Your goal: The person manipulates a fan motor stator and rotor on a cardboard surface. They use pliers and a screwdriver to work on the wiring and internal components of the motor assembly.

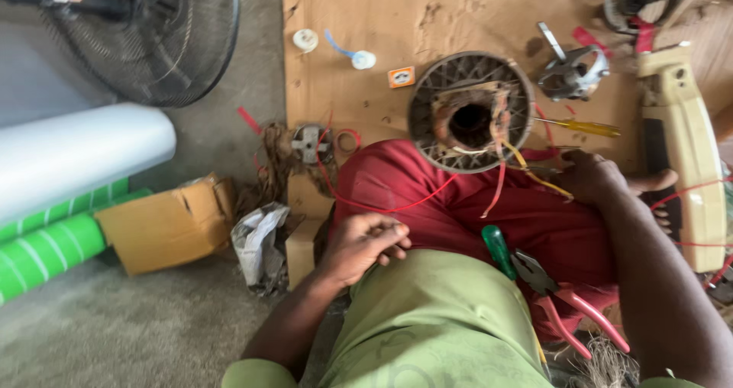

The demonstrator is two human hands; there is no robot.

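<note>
My left hand (365,243) rests on my lap over the red cloth (458,212), fingers curled, pinching a thin red wire (397,207) that runs up to the round stator (469,111). The stator is a dark ring of windings with a rusty centre hole and loose red, yellow and white leads. My right hand (592,178) lies just right of the stator, touching the yellow leads (544,178). Red-handled pliers (561,300) and a green-handled screwdriver (498,250) lie on my lap.
A cardboard sheet (382,44) on the floor carries a yellow screwdriver (584,127), a metal motor part (571,71), white knobs (305,40) and a small orange tag. A cream fan housing (687,151) lies right. A fan grille (164,37), cardboard box (164,224) and green rolls (46,243) sit left.
</note>
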